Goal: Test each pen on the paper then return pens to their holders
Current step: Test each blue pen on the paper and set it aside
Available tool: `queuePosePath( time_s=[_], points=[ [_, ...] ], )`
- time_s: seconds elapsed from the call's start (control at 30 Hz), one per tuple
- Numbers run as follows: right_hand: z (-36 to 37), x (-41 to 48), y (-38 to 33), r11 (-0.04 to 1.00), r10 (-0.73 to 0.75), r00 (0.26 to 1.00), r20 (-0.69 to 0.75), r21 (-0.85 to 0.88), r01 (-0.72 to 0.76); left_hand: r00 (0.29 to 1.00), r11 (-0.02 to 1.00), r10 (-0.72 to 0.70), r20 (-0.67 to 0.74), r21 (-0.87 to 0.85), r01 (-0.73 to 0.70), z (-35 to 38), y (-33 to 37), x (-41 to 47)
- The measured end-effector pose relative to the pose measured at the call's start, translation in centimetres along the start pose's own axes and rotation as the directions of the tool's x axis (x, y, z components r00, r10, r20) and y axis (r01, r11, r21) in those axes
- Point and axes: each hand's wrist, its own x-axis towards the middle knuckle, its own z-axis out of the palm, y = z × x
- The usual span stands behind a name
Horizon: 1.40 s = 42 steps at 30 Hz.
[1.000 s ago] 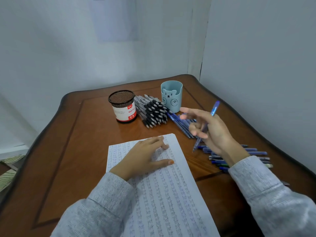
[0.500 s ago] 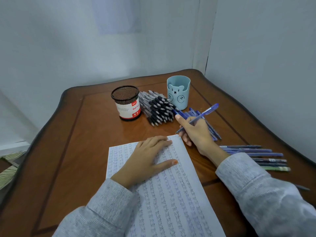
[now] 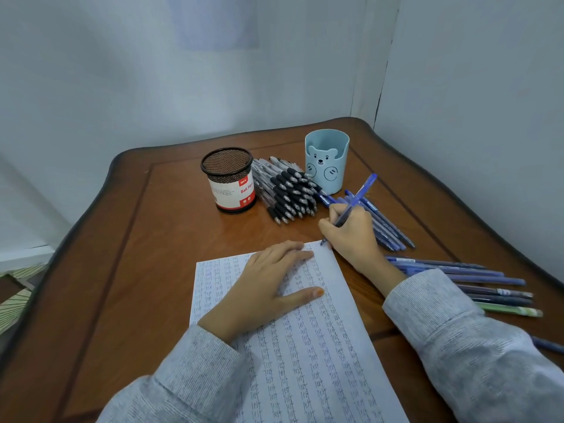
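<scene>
Dropped from mid-air to paper (image 3: 320, 361) on table (image 3: 152, 239): right hand (image 3: 351, 236) with blue pen (image 3: 360, 193), tip now at its top right corner. Pen pinched in curled fingers (image 3: 334, 210), barrel slanting up toward bear holder (image 3: 326, 160). Left hand (image 3: 268, 285) flat on paper, fingers straight.

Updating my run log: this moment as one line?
right hand: grips blue pen, tip at paper corner | left hand: flat on paper | mesh holder, bear cup: no pens showing

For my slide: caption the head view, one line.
Right hand holds a blue pen at the top corner of the paper, left hand pressing it flat.
</scene>
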Motion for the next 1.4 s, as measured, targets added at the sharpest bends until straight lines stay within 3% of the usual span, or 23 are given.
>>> queuePosePath(
  time_s=[0.57, 0.87, 1.0, 1.4],
  points=[
    [0.05, -0.11, 0.03, 0.996, 0.013, 0.996, 0.089, 0.089, -0.021, 0.999, 1.0, -0.011, 0.03, -0.022, 0.011, -0.18, 0.28, 0.05],
    [0.08, -0.09, -0.07, 0.997, 0.0, 0.998, 0.067, 0.076, -0.005, 1.0, 1.0, -0.002, 0.022, -0.009, 0.002, -0.07, 0.05, 0.03],
    [-0.02, -0.07, -0.01, 0.998, -0.02, 1.0, -0.012, 0.066, 0.02, 0.999, 1.0, 0.01, 0.038, 0.006, -0.01, 0.07, -0.16, 0.03],
    [-0.14, -0.09, -0.06, 0.996, -0.007, 0.999, 0.038, 0.087, 0.004, 0.999, 1.0, 0.01, 0.04, 0.01, -0.01, 0.07, -0.13, 0.13]
  ],
)
